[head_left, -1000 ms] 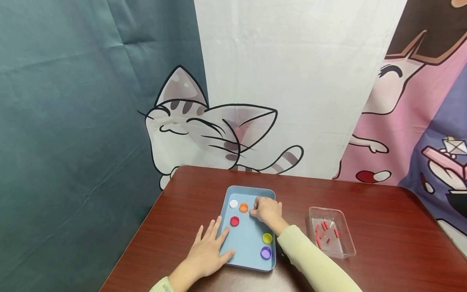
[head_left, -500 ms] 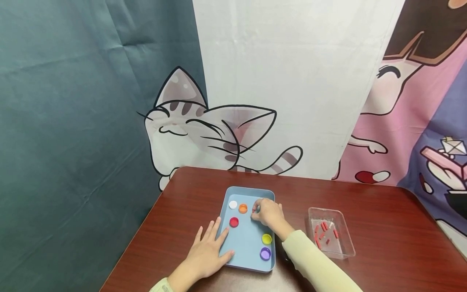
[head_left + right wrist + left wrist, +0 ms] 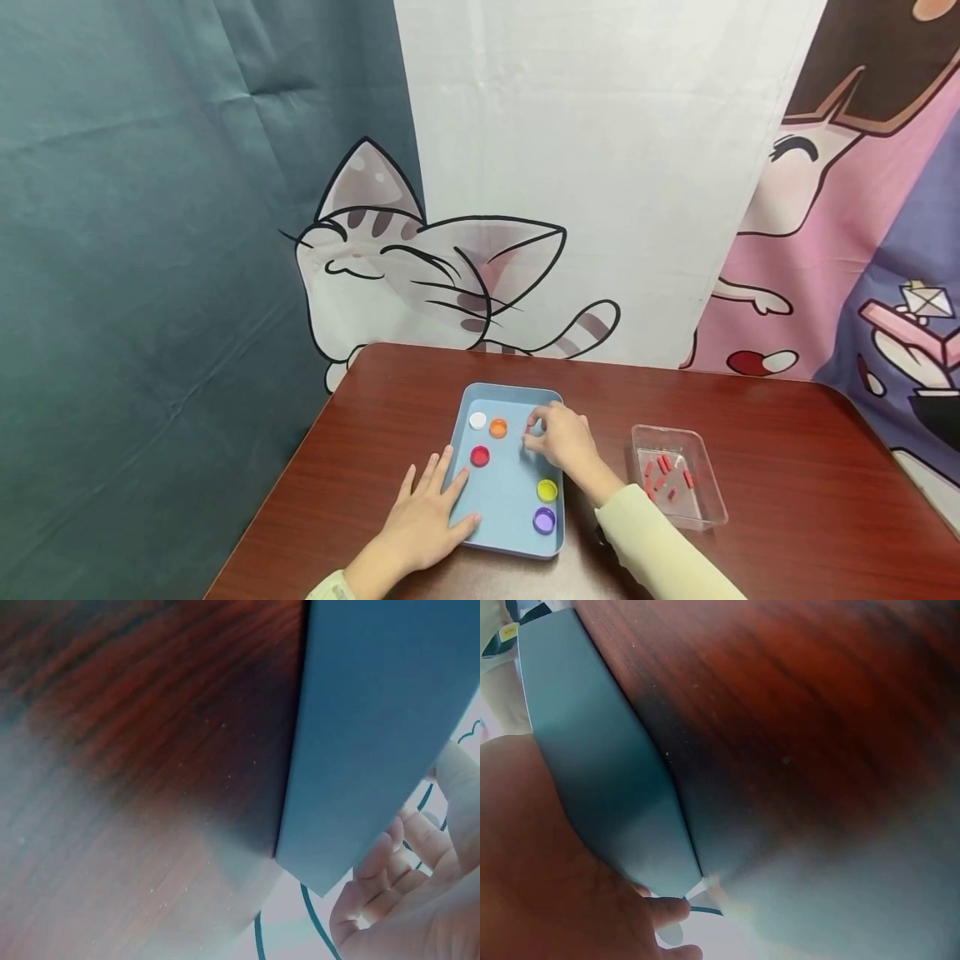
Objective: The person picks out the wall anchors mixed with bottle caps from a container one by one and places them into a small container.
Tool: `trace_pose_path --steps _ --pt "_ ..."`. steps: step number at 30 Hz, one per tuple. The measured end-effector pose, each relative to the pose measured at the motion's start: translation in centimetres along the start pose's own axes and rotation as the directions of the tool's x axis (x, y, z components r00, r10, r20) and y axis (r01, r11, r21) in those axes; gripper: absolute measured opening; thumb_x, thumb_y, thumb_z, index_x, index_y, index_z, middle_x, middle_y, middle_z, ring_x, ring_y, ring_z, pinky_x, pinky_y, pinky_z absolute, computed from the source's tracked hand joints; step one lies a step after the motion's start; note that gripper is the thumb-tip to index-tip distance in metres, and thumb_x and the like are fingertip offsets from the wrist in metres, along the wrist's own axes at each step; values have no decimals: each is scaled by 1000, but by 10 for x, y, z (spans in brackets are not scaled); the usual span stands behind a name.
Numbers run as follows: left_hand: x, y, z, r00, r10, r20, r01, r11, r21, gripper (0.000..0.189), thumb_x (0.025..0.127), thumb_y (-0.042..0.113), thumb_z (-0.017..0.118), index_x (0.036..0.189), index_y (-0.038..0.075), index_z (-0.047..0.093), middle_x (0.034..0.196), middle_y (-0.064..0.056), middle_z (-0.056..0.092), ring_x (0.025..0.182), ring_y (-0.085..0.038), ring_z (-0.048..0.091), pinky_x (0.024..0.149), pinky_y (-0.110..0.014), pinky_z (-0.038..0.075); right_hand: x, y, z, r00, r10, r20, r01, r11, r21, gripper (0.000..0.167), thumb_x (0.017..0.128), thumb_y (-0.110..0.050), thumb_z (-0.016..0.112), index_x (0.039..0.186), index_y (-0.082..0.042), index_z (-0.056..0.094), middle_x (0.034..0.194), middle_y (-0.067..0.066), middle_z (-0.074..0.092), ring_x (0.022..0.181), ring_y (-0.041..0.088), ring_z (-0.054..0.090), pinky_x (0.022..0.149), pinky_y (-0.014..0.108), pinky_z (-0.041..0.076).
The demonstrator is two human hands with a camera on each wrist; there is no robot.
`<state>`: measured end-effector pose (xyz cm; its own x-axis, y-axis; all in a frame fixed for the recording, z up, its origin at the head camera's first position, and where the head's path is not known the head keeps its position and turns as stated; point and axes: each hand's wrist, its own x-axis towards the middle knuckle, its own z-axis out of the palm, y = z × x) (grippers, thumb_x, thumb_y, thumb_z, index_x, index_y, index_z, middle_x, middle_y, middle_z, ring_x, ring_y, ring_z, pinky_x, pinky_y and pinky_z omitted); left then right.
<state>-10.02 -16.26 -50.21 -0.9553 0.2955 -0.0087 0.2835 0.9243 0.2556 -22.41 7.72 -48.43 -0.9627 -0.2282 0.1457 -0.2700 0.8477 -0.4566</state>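
A light-blue tray [image 3: 502, 517] lies on the brown table. On it are round caps: white [image 3: 477, 421], orange [image 3: 498, 428], red [image 3: 480, 456], yellow [image 3: 547, 490] and purple [image 3: 543, 521]. My left hand [image 3: 423, 521] rests spread at the tray's left side, fingers and thumb over its edge; the left wrist view has that hand [image 3: 562, 855] against the tray wall [image 3: 607, 750]. Over the tray's upper right, my right hand [image 3: 562, 437] has index finger and thumb curled toward each other, apparently pinching a small red stick that is mostly hidden. The right wrist view shows curled fingers [image 3: 375, 889] beyond the wall.
A clear plastic box [image 3: 712, 500] stands on the table [image 3: 795, 467] to the right of the tray, with several small red sticks [image 3: 664, 463] lying loose in it. Behind the table hangs a printed cloth [image 3: 600, 167] with cartoon figures.
My right hand has shifted a little to the right over the tray, away from the orange cap. The left hand, the caps and the box stay as they were.
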Motion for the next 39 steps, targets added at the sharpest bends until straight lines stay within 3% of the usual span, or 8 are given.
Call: trace_pose_path --steps 7,16,28,39 --pt "1 -1 2 1000 1 -20 -1 1000 -4 73 97 62 52 152 15 49 167 -17 21 151 -42 24 117 -68 15 -3 12 -8 1000 11 -16 -8 985 174 16 81 -25 84 85 -19 69 70 -2 51 64 15 47 56 29 41" --pt "-1 0 2 1000 3 -11 -4 1000 -14 72 97 61 52 152 15 48 167 -16 21 151 -42 23 117 -69 14 -15 29 -16 998 39 -51 -24 961 275 17 82 -24 84 88 -19 70 69 -5 51 62 12 47 58 28 40" --pt "0 2 -1 1000 -5 1 5 1000 -15 72 97 60 53 152 15 48 167 -16 20 152 -42 22 117 -68 14 -30 40 -35 993 75 -91 -44 952 302 17 82 -27 85 91 -22 72 73 -7 56 73 11 53 66 27 43" --pt "-1 3 -1 1000 -18 25 18 1000 -11 74 97 63 49 154 16 46 168 -15 19 153 -40 21 118 -67 14 -44 51 -54 994 83 -77 -55 949 310 18 82 -26 84 94 -21 71 74 -5 56 72 11 52 65 27 42"
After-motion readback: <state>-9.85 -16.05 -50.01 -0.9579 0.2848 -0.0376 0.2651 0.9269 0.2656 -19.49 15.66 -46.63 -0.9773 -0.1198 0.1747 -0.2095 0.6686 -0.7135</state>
